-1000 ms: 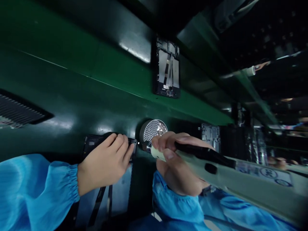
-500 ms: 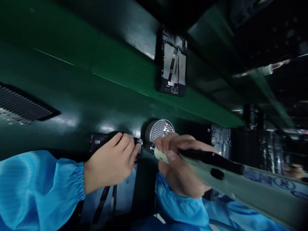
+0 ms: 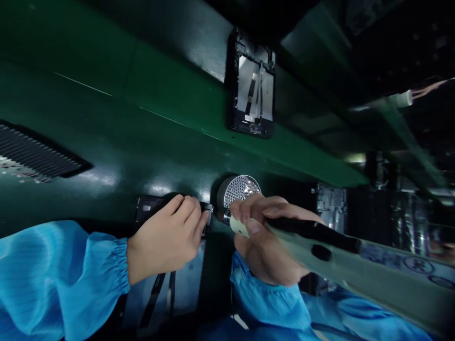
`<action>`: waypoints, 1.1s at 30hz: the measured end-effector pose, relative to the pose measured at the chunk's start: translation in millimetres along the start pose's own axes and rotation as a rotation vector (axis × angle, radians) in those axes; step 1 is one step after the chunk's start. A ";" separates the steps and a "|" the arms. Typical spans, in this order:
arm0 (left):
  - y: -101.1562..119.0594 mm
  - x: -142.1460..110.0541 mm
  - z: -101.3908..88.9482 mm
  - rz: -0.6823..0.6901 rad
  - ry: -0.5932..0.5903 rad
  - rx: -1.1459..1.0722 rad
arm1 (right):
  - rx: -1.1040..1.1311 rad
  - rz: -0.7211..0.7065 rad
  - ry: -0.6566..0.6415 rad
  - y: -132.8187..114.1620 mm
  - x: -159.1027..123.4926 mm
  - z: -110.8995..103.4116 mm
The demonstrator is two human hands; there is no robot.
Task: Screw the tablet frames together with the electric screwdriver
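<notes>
An opened phone (image 3: 190, 279), its pale back plate and black ribbon cables showing, lies at the bottom under my left hand (image 3: 168, 239). The fingers of that hand are bent over the phone's upper end, and their tips are partly hidden. My right hand (image 3: 266, 237) grips a pale green electric screwdriver (image 3: 344, 272) near its front end. The screwdriver's metal nose is beside a round metal screw dish (image 3: 240, 187), whose perforated top carries small shiny screws at its right side. Whether the bit touches the dish cannot be seen.
Another opened phone (image 3: 254, 90) lies farther back on the green work surface (image 3: 170, 90). At left is a black slotted rack (image 3: 42, 154). A further phone-like frame (image 3: 330, 201) lies beyond my right hand, near dark stacked items. A white-tipped cable (image 3: 403, 98) shows at upper right.
The whole view has shifted slightly. Both hands keep the same pose, left on the phone and right around the screwdriver, with its nose still beside the dish.
</notes>
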State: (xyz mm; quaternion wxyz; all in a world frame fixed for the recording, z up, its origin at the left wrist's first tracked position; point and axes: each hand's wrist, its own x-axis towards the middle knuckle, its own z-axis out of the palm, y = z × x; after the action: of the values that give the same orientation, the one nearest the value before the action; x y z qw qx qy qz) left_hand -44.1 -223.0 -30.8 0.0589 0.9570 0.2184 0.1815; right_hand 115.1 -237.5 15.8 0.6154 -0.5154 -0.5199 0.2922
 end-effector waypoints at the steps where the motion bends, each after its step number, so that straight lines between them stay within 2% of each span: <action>1: -0.1 -0.1 0.1 0.002 -0.003 0.000 | 0.015 0.000 0.001 0.8 -0.2 -0.1; 6: -1.5 -2.1 0.1 0.013 -0.007 0.007 | 0.017 0.020 0.064 -4.4 1.5 -17.9; 10: -3.5 -4.2 0.0 0.017 0.000 0.023 | 0.014 0.021 0.216 -10.8 -0.7 -46.6; 13: -5.2 -4.4 0.1 0.023 0.013 0.018 | -0.002 0.017 0.326 -5.6 -6.4 -56.8; 19: -8.1 -2.6 -0.5 0.037 0.013 0.024 | -0.007 0.036 0.357 10.2 -12.4 -51.8; 33: -8.7 -3.0 -2.8 0.046 0.007 0.010 | -0.021 0.001 0.381 19.8 -12.2 -54.2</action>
State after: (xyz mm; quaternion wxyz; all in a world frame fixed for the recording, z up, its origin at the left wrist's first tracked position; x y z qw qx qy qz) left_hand -51.1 -216.4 -30.8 0.0492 0.9614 0.1976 0.1850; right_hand 166.1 -260.4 -3.1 0.6972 -0.5679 -0.3969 0.1842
